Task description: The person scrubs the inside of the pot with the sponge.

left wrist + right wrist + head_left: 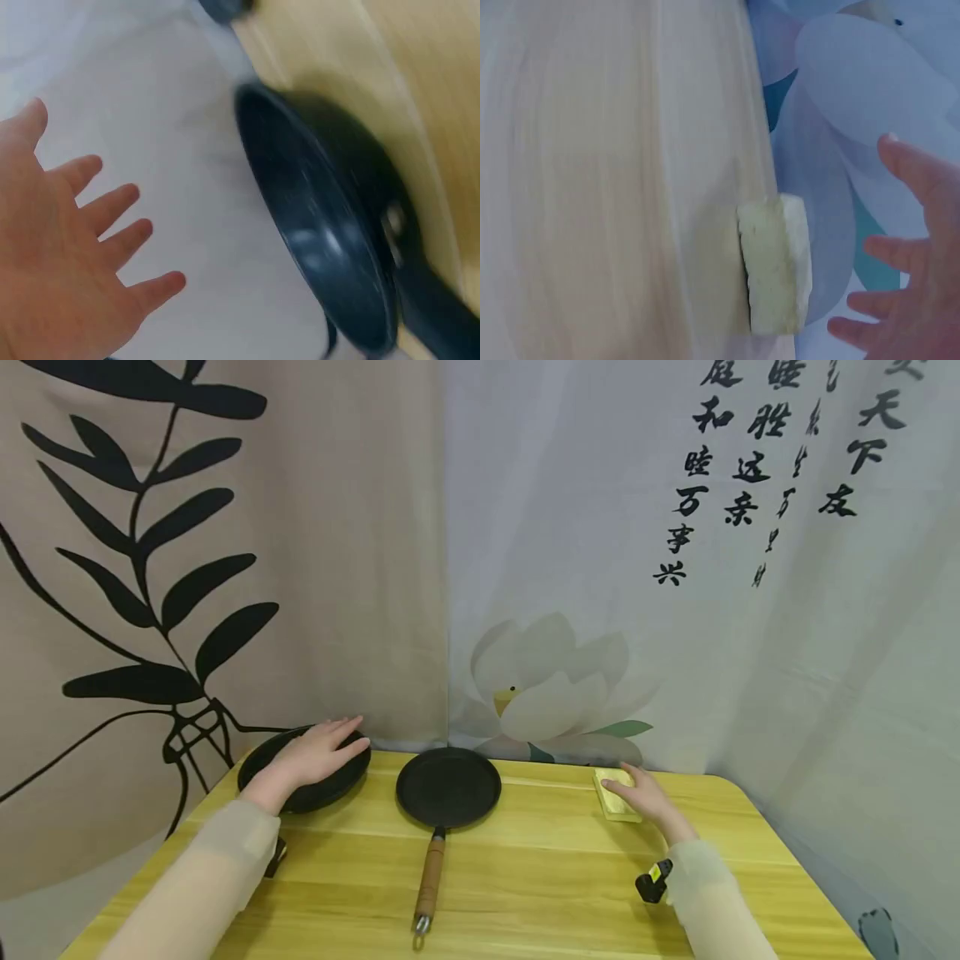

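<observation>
At the table's far left stands a deep black frying pan (pixel 330 789), its dark handle visible in the left wrist view. Over this pan reaches my left hand (pixel 318 753), palm down with fingers spread; the left wrist view shows the hand (pixel 60 247) apart from the pan's rim. Far right on the table lies a pale yellow sponge-like block (pixel 619 810). My right hand (pixel 647 797) hovers by it, fingers extended. A gap shows between that hand (pixel 922 277) and the block (pixel 776 262) in the right wrist view.
A flat black pan (pixel 448 787) with a wooden handle (pixel 430 875) lies mid-table, handle pointing toward me. The wooden table (pixel 540 877) ends against a printed curtain (pixel 360 568) with leaves, a lotus and writing.
</observation>
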`<action>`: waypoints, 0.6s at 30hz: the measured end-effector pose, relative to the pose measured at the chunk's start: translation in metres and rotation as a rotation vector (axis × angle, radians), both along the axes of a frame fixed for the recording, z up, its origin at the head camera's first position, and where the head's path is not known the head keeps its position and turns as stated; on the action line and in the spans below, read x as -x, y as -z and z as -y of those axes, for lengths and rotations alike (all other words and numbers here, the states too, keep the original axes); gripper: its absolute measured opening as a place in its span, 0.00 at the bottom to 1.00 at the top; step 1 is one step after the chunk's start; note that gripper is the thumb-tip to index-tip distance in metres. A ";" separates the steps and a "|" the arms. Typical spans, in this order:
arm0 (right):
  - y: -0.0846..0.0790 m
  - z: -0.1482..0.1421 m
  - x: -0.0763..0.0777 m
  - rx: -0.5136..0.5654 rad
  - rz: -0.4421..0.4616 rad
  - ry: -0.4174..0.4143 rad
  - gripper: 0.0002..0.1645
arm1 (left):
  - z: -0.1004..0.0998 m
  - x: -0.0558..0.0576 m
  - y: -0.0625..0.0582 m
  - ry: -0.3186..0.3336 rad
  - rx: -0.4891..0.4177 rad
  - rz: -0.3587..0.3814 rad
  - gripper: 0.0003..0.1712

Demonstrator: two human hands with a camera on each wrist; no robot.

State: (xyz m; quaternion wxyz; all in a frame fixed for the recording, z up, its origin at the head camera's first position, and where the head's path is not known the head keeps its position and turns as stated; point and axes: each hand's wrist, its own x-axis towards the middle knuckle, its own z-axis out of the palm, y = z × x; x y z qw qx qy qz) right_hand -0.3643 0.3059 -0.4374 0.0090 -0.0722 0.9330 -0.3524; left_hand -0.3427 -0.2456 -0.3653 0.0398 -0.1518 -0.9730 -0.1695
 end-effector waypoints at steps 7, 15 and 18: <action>-0.002 0.010 -0.005 0.090 0.015 0.065 0.49 | -0.040 -0.016 0.014 0.088 -0.121 0.050 0.41; 0.004 0.010 -0.004 0.097 0.004 0.068 0.48 | -0.076 -0.038 0.037 0.057 -0.205 0.178 0.41; 0.006 0.008 -0.005 0.112 0.019 0.072 0.47 | -0.085 -0.044 0.048 0.058 -0.233 0.199 0.40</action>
